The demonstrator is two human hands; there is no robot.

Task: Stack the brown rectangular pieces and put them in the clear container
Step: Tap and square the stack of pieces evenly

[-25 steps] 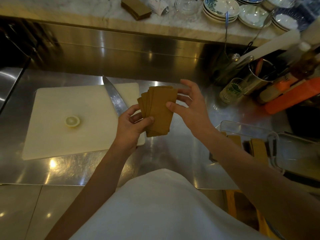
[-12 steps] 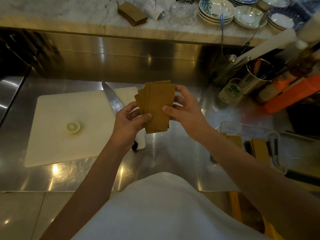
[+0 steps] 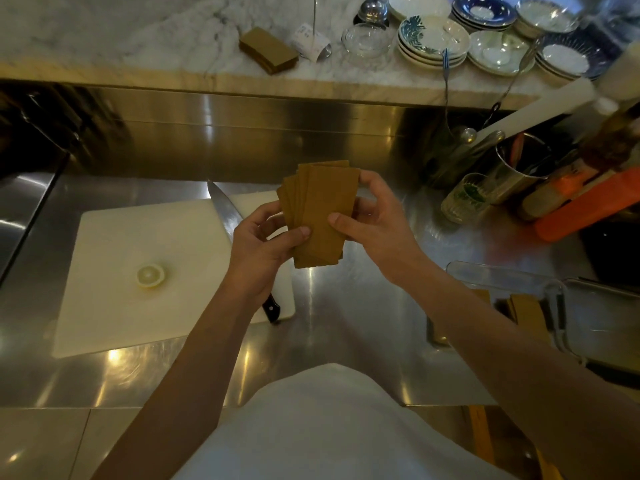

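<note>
Dim kitchen, steel and marble

A stainless steel desk (image 3: 346, 341) reflecting warm light meets a steel backsplash (image 3: 242, 133); above runs a marble shelf (image 3: 138, 39), and pale floor tiles (image 3: 41, 445) show at the lower left.

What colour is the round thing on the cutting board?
Pale yellow lemon slice, seen in the head view.

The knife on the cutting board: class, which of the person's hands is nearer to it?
Left. The left hand hovers directly over the knife, hiding part of it, while the right hand is farther right, beyond the brown pieces both hands hold.
</note>
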